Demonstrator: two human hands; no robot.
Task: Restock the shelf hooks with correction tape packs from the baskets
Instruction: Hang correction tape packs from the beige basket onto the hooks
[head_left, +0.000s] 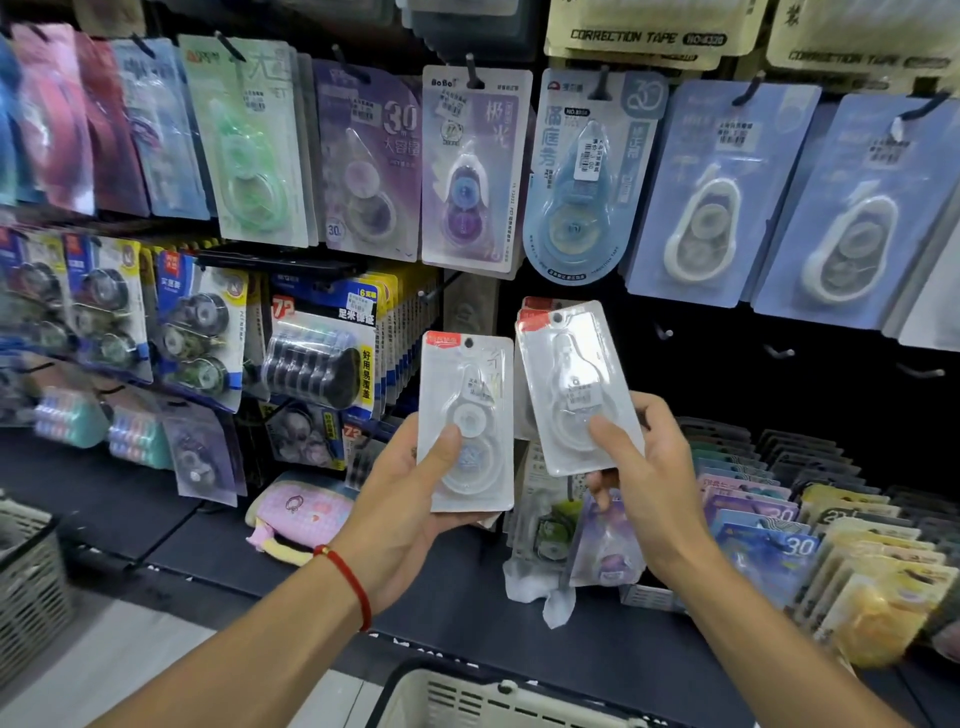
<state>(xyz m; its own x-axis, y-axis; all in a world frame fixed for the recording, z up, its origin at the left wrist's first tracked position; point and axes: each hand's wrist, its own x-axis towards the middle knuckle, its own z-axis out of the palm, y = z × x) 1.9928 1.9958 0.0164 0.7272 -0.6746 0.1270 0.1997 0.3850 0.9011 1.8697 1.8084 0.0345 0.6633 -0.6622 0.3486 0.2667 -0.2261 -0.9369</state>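
Nearest us, a white basket (498, 696) sits below our wrists. Our left hand (410, 499) grips one clear pack (470, 421), thumb pressed on its front. Our right hand (649, 478) pinches a second pack (574, 384), maybe several stacked, tilted just right of the left thumb. Beyond the fingertips, bare hooks (779, 352); above them, hanging packs (475, 166).

Pink plush pouch (298, 512) lies on dark shelf ledge (171, 540) at 8 o'clock. Red string bracelet (353, 584) at 7 o'clock. Black tape-roll multipacks (317, 358) hang at 9 o'clock, blue/yellow cards. Pale floor (130, 670) btm-left.
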